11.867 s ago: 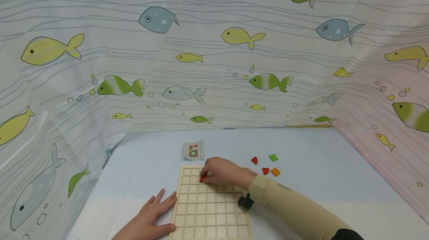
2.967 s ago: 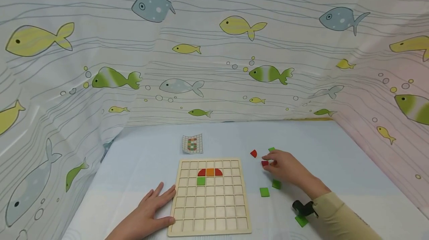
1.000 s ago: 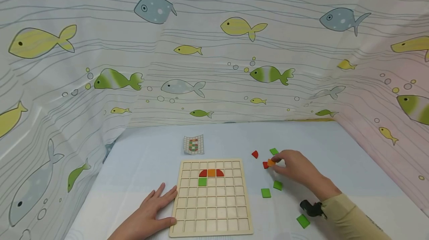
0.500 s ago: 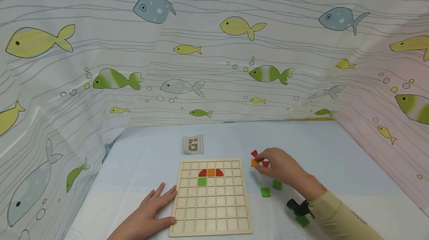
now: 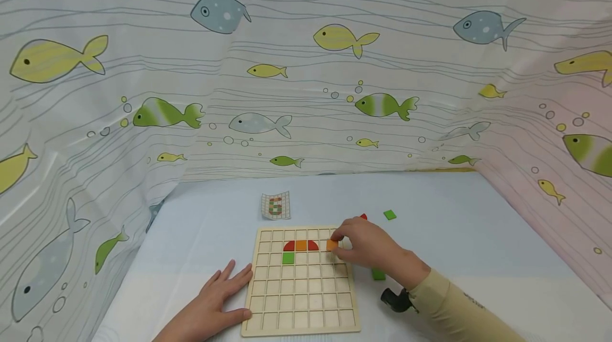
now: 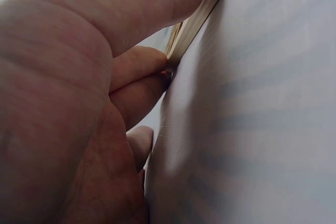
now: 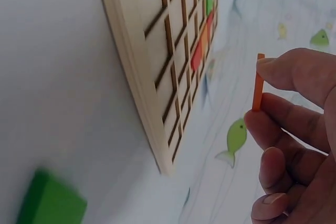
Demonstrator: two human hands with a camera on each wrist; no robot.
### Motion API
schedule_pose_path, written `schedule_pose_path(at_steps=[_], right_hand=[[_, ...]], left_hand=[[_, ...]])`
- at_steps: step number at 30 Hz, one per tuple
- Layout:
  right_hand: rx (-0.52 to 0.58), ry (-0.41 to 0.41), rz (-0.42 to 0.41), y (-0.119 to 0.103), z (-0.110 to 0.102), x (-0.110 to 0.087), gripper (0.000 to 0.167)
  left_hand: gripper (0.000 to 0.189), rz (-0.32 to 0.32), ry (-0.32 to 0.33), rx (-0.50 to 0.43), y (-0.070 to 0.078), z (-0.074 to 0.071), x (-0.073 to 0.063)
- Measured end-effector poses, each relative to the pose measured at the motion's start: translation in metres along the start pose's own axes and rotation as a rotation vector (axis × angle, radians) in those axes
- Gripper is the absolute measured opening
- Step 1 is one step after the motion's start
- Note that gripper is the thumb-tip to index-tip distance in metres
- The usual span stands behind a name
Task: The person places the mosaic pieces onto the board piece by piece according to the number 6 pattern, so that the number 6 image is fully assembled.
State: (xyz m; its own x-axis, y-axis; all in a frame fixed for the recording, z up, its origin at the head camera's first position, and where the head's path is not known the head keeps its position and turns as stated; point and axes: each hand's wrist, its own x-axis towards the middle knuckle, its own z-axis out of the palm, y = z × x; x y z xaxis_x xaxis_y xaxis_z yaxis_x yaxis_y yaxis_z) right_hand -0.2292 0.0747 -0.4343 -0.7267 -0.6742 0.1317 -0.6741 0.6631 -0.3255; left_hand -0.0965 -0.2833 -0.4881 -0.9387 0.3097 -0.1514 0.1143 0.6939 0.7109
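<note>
My right hand [image 5: 370, 246] pinches an orange square tile [image 5: 332, 245] between thumb and fingers, over the upper right of the gridded wooden board [image 5: 301, 302]. In the right wrist view this orange tile [image 7: 258, 83] is edge-on, held clear of the board. My left hand [image 5: 210, 302] lies spread at the board's left side, fingertips and thumb against its edge; the left wrist view shows the thumb [image 6: 157, 3] on that edge. In the grid's second row sit a red quarter-round tile [image 5: 289, 246], an orange square [image 5: 301, 246] and another red quarter-round [image 5: 313, 246]. One green square [image 5: 288, 258] lies below the left one.
A small pattern card [image 5: 275, 205] lies behind the board. Right of the board are a green tile [image 5: 390, 214], a red tile [image 5: 364, 216] mostly hidden by my right hand, and another green tile [image 5: 379, 274]. A fish-printed curtain [image 5: 306, 119] surrounds the table.
My right hand has picked up the orange square from the loose tiles at right and carried it left over the board. Earlier, two red tiles, an orange and a green were laid in the grid.
</note>
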Motion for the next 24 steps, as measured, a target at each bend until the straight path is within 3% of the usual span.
schedule_pose_path(at_steps=[8,17,24], right_hand=[[0.043,-0.056,0.005,-0.023,0.017,0.011,0.019],[0.034,-0.093,-0.081,-0.043,0.034,0.026,0.018],[0.031,-0.087,-0.142,-0.057,0.046,0.033,0.009]], left_hand=[[0.086,0.021,0.012,0.033,-0.001,-0.001,-0.001],[0.085,0.018,0.015,0.01,0.002,-0.001,-0.002],[0.085,0.004,0.003,0.005,0.001,0.0,-0.001]])
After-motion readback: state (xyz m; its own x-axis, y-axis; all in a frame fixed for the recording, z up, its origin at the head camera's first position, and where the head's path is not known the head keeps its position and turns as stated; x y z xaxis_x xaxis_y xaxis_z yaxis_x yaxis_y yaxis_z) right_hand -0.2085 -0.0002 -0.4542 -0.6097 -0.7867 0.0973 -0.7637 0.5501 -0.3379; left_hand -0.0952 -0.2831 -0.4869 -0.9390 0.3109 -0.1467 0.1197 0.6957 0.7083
